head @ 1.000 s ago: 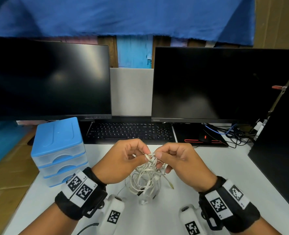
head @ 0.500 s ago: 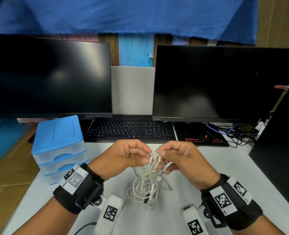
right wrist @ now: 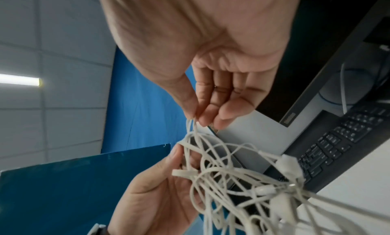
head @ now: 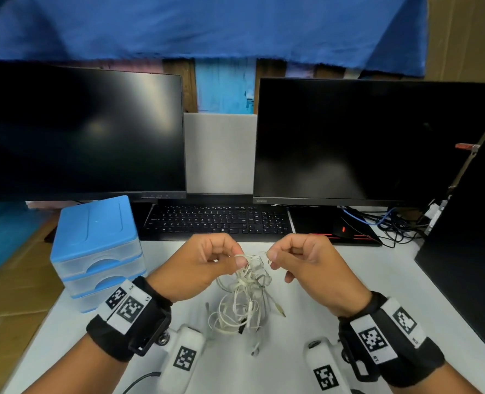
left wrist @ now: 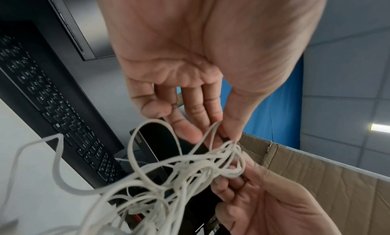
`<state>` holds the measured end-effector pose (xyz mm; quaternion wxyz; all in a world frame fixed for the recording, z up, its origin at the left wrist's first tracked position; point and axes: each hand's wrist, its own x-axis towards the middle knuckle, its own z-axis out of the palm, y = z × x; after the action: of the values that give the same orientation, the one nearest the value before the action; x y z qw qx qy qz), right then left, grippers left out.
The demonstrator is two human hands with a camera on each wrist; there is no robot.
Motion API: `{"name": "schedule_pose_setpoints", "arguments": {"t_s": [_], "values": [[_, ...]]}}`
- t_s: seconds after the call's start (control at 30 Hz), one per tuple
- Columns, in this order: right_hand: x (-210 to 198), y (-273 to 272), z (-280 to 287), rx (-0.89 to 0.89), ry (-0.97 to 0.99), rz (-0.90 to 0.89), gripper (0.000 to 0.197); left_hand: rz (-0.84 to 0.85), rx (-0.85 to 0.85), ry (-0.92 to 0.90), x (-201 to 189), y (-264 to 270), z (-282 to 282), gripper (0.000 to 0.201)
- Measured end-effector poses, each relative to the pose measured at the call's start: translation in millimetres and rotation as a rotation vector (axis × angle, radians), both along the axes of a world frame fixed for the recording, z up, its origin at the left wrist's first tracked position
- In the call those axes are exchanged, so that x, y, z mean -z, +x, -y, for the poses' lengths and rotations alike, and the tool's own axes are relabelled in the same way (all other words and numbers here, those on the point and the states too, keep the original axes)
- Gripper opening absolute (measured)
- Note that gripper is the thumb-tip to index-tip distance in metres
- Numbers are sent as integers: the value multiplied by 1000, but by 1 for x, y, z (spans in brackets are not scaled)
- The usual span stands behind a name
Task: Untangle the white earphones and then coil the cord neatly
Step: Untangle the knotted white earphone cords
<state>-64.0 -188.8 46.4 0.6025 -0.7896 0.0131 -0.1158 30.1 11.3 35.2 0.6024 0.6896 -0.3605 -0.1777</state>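
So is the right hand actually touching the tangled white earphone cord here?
Touching. The right wrist view shows the right hand pinching strands of the tangled white earphone cord between thumb and fingertips.

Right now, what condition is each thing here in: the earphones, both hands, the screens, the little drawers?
white earphones: tangled, hanging from both hands above the desk.
left hand: pinching the cord.
right hand: pinching the cord.
left monitor: dark.
right monitor: dark.
blue drawer unit: drawers closed.

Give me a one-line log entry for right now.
phase: untangling | left hand: pinches cord | right hand: pinches cord | white earphones: tangled, hanging over the white desk | coiling: not begun
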Motion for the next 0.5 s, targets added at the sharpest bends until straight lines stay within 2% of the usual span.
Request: {"name": "schedule_pose_setpoints", "arguments": {"t_s": [0.17,0.3,0.5], "values": [[0,-1,-4,-37,88,-68,16,-44,42,20,5,-6,6,19],[-4,0,1,-36,215,-83,13,42,-12,60,7,-3,5,18],[-1,-2,-1,-62,158,-86,10,93,-22,0,13,-4,9,23]]}}
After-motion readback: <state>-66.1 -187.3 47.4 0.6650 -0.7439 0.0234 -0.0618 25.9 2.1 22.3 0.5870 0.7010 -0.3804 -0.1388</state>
